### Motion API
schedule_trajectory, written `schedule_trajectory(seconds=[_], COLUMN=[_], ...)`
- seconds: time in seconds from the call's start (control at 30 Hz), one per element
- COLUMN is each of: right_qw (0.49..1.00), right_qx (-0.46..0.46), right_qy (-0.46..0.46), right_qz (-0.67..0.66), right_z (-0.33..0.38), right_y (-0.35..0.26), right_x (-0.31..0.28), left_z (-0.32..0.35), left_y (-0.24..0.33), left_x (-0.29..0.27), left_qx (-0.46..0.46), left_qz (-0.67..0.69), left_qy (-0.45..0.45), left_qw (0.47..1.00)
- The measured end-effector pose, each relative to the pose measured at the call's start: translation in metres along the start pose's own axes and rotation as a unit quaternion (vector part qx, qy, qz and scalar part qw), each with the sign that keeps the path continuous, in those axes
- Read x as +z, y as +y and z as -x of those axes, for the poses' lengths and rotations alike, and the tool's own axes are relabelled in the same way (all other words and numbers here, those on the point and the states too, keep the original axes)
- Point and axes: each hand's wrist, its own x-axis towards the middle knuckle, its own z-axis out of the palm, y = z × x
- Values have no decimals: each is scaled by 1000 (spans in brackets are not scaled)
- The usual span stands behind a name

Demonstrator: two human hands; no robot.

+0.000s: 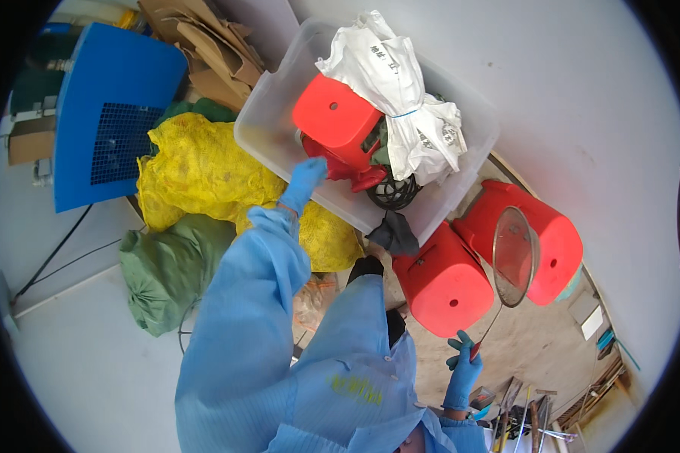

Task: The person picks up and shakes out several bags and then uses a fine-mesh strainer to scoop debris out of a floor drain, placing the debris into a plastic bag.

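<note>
My left hand, in a blue glove, reaches over the near wall of a clear plastic bin. Its fingers look curled against crumpled red material; what they grip is hidden. Also in the bin are a red stool, a white bundled sack tied with blue cord, and a dark round rack-like object. Low on the right, my right hand, gloved too, is closed round the red handle of a mesh strainer. The strainer's round head stands up in front of the red stools.
Two red stools stand right of the bin. Yellow mesh sacks and a green sack lie to the left, by a blue panel with a grille. Cardboard leans behind; long-handled tools lie at lower right.
</note>
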Motion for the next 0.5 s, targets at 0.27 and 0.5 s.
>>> schedule_trajectory(seconds=[0.27,0.5], right_qw=[994,985], right_qx=[61,103], right_qy=[6,44], right_qz=[90,135], right_z=[-46,-63], right_y=[3,15], right_x=[58,42], left_z=[-113,-220], left_y=[-113,-184], left_x=[11,12], left_qx=[123,-38], left_qz=[-490,-632], left_qy=[42,89], left_qw=[862,769])
